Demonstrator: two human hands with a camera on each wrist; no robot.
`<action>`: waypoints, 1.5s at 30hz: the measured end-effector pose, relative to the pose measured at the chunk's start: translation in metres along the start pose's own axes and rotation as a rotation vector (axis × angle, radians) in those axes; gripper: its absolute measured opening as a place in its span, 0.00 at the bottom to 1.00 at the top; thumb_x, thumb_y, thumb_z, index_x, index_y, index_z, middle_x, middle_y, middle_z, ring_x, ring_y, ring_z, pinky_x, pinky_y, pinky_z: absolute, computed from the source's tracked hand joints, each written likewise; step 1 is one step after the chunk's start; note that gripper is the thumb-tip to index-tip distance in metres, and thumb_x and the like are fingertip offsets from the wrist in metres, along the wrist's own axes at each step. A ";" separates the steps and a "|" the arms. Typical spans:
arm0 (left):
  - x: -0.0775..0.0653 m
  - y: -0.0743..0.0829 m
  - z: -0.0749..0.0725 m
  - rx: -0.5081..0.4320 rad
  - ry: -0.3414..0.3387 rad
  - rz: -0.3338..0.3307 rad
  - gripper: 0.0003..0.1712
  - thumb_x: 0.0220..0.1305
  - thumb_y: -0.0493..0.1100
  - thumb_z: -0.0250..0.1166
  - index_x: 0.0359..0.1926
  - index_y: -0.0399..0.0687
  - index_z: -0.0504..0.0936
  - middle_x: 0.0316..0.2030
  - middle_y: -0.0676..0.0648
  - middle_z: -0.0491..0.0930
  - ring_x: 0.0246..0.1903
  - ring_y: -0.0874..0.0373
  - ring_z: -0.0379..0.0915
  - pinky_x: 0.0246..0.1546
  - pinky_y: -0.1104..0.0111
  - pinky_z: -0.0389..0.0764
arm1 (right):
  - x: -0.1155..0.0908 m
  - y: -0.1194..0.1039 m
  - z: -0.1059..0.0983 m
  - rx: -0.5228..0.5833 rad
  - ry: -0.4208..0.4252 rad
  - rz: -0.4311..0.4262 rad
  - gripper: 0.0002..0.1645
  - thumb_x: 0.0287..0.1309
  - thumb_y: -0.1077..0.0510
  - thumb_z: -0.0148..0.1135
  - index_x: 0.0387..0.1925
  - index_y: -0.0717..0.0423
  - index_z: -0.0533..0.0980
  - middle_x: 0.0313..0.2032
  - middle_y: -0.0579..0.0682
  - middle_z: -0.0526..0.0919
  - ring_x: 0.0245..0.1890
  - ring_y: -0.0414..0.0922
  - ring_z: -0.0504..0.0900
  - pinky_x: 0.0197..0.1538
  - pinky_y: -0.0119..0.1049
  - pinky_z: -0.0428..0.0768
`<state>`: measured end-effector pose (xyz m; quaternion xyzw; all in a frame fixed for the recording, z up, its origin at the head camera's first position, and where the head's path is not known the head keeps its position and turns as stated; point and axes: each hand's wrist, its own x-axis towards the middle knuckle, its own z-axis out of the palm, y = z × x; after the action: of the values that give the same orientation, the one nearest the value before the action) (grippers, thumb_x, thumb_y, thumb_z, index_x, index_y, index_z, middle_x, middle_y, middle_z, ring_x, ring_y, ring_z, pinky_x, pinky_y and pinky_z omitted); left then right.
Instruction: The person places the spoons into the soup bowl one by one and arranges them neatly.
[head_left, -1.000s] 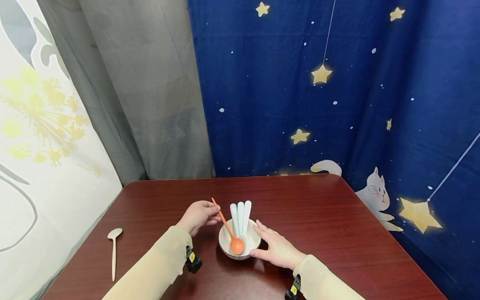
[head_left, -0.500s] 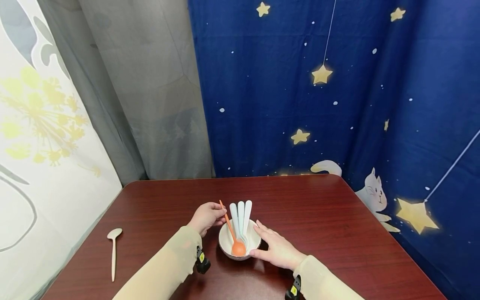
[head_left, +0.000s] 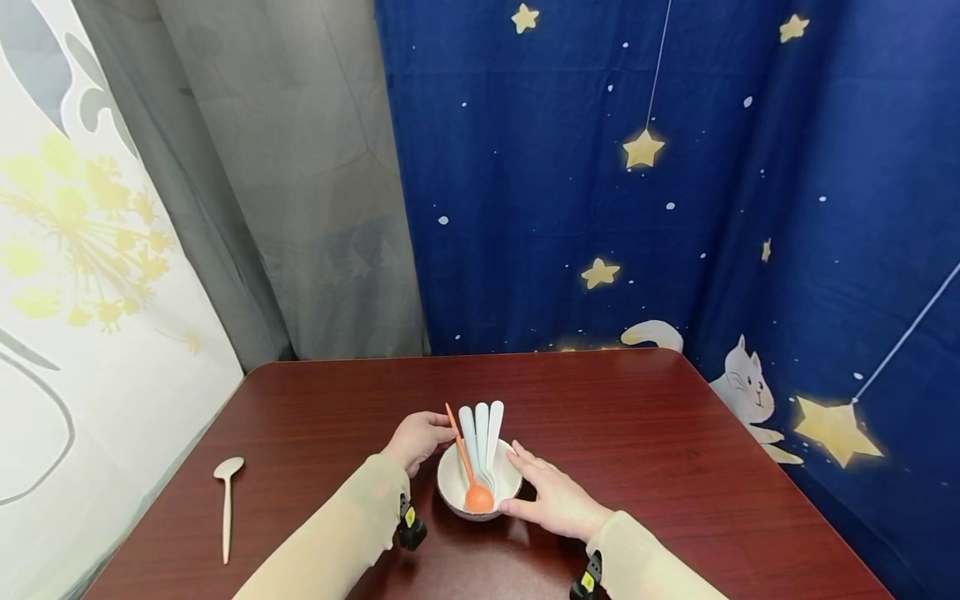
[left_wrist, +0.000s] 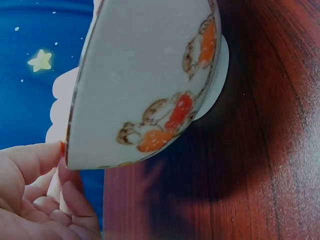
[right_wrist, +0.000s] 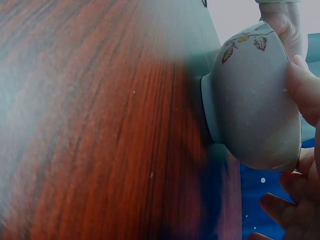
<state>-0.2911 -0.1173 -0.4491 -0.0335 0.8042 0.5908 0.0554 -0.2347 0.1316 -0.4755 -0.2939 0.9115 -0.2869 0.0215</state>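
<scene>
An orange spoon [head_left: 478,497] leans in a white bowl [head_left: 450,500], its bowl end low and its handle pointing up and away. My left hand [head_left: 420,442] pinches its handle at the bowl's left side; a speck of orange shows between thumb and finger in the left wrist view. Several pale spoons [head_left: 482,429], light blue to white, stand beside it in the bowl, handles up. My right hand [head_left: 558,496] touches the bowl's right rim with its thumb and straight, spread fingers. In the right wrist view, the thumb [right_wrist: 302,90] lies against the rim.
A beige spoon [head_left: 227,508] lies apart on the left of the dark red table [head_left: 637,433], its head pointing away. Grey and blue curtains [head_left: 540,208] hang behind the table, and a white printed cloth [head_left: 97,333] hangs at the left.
My left hand has moved right, bringing the orange spoon's handle closer to the pale spoons and more upright. The right hand and the bowl have hardly moved.
</scene>
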 end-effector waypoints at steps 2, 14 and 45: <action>-0.001 0.000 0.001 0.022 0.001 0.005 0.16 0.61 0.35 0.65 0.49 0.30 0.79 0.37 0.42 0.82 0.33 0.54 0.77 0.36 0.65 0.80 | 0.000 0.000 0.000 -0.002 0.001 -0.001 0.50 0.57 0.31 0.58 0.71 0.57 0.59 0.72 0.56 0.54 0.69 0.57 0.59 0.63 0.58 0.63; -0.008 -0.002 -0.007 0.007 0.001 -0.028 0.15 0.69 0.40 0.57 0.49 0.33 0.79 0.32 0.45 0.81 0.26 0.57 0.71 0.36 0.62 0.76 | -0.001 -0.001 -0.001 0.001 -0.002 0.006 0.51 0.57 0.30 0.58 0.71 0.56 0.59 0.73 0.55 0.54 0.69 0.56 0.59 0.63 0.58 0.63; -0.069 -0.060 -0.168 0.064 0.162 -0.032 0.23 0.70 0.41 0.54 0.57 0.24 0.69 0.34 0.49 0.82 0.26 0.63 0.72 0.28 0.71 0.76 | 0.001 -0.001 -0.001 0.008 -0.013 -0.003 0.51 0.57 0.30 0.57 0.71 0.57 0.58 0.73 0.54 0.53 0.69 0.56 0.58 0.64 0.57 0.63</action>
<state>-0.2234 -0.2965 -0.4468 -0.0923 0.8240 0.5591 0.0007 -0.2350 0.1306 -0.4738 -0.2970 0.9098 -0.2885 0.0279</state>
